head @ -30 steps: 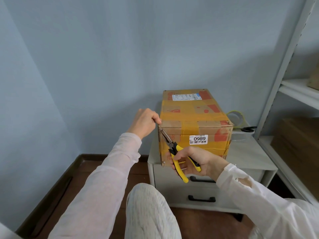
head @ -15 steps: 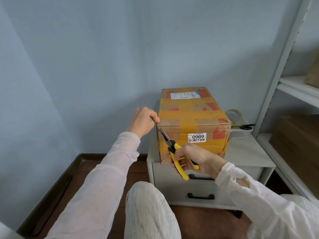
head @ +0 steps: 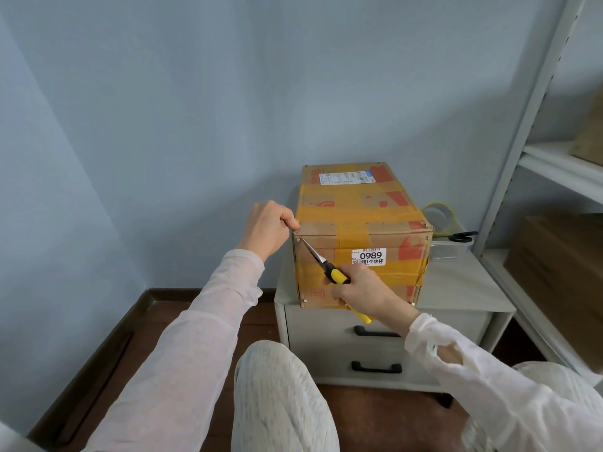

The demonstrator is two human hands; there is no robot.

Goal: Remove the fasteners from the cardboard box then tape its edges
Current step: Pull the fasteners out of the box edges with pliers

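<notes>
Though set up for both steps, barely started on the first. At far right, grey metal shelving (head: 561,168), away from the work. Below centre, low white two-drawer table (head: 456,288); on its top, toward the front left, the rectangular brown cardboard box (head: 355,203) banded with old yellow tape. Behind the box to the right, a roll of clear tape (head: 437,218) and black-handled scissors (head: 461,237), both untouched, so edge taping judged not begun. Left hand (head: 269,228) curled at the box's upper left front corner, thumb and forefinger apparently pinching the edge to steady it. Right hand (head: 362,290) wrapped round the handles of yellow-handled needle-nose pliers (head: 326,265), tips closed on or right at the small pale round-headed fastener (head: 298,239) in that corner. Counted three more such pins on the front face, at least two on the far top corners. No empty pin hole spotted; judged all removal left, then taping.
</notes>
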